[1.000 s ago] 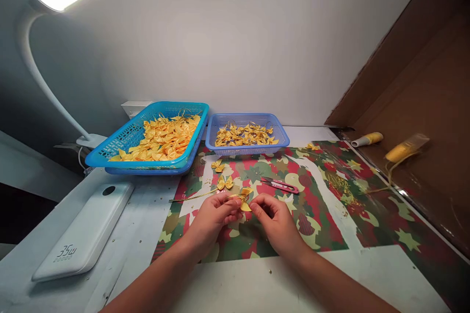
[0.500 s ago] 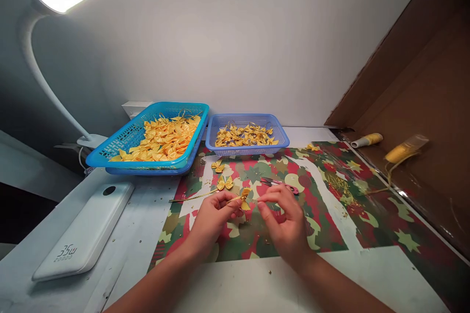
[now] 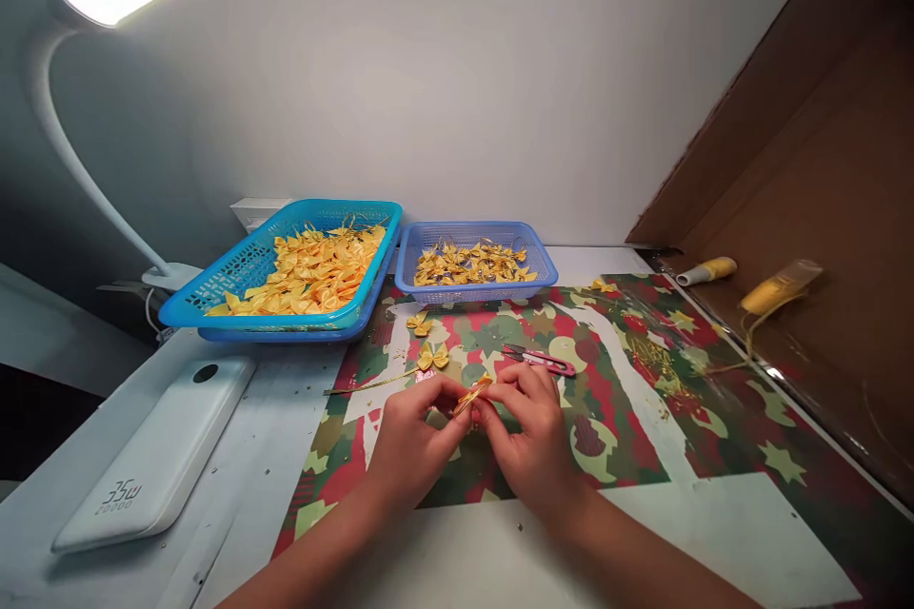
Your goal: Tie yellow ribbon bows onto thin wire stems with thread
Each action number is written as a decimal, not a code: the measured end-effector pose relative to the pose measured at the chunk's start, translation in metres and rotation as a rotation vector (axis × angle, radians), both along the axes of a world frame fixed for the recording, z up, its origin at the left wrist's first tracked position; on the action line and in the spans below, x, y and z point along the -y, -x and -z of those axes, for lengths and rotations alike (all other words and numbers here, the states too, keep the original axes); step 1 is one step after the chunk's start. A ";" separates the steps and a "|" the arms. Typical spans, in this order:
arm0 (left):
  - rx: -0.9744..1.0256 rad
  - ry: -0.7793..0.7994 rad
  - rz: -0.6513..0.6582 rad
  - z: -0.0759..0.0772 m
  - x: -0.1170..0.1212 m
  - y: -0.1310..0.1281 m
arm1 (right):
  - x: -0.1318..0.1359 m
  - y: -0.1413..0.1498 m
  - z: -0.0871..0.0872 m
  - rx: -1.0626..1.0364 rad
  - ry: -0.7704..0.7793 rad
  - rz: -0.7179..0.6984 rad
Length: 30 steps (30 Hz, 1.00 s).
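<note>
A gold ribbon bow (image 3: 472,394) is pinched between the fingertips of both hands above the patterned sheet. My left hand (image 3: 420,428) closes on its left side, where a gold cord loop shows. On the other side, the thumb and fingers of my right hand (image 3: 526,423) press on it; the fingers hide part of the bow. Just beyond lie two loose gold bows, a nearer bow (image 3: 432,357) and a farther bow (image 3: 419,324). A gold cord (image 3: 375,383) runs left from the nearer one. Pink-handled thread snips (image 3: 543,361) rest behind my right hand.
A blue basket (image 3: 214,291) heaped with yellow bows stands at back left, beside a smaller purple-blue basket (image 3: 472,294) of gold bows. A white power bank (image 3: 153,457) lies left, under a lamp (image 3: 78,166). Thread spools (image 3: 780,287) and cord scraps (image 3: 653,362) are at right.
My right hand has moved left to the bow and now grips it together with my left hand. The bow has turned between the fingers. The camera view has shifted slightly.
</note>
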<state>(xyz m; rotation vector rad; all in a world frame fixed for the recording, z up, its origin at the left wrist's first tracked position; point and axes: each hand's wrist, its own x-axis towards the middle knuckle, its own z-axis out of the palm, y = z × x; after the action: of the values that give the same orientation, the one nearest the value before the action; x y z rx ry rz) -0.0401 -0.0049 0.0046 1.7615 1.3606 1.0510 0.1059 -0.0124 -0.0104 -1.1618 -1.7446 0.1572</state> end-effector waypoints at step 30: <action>0.482 0.645 0.008 -0.001 -0.010 -0.004 | -0.006 -0.003 -0.003 -0.350 0.306 -0.166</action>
<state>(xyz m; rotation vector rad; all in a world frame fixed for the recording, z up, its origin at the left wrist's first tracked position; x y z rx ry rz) -0.0361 0.0053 0.0057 0.9653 1.1957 0.8288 0.1093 -0.0064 -0.0075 -1.1229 -1.5336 0.7070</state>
